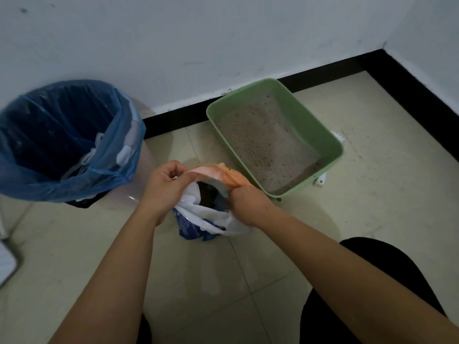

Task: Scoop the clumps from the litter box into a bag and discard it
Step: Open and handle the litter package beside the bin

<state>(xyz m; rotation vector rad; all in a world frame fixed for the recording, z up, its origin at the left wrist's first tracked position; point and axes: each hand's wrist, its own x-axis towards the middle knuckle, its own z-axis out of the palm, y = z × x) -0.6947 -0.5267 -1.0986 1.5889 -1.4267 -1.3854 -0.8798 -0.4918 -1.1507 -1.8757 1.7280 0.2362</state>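
A white plastic bag (pixel 211 217) with blue print and an orange-pink upper part (pixel 213 173) sits on the tiled floor in front of me. My left hand (pixel 165 184) pinches the bag's rim on the left. My right hand (pixel 244 202) grips the orange edge on the right, and the mouth is stretched between them. Dark contents show inside the opening. The green litter box (pixel 332 145), filled with grey-beige litter, stands just beyond the bag by the wall.
A bin lined with a blue bag (pixel 62 184) stands at the left against the wall. A white object (pixel 339 137) pokes out behind the litter box's right side. My knee in dark cloth (pixel 387 269) is at the lower right. A black skirting board runs along both walls.
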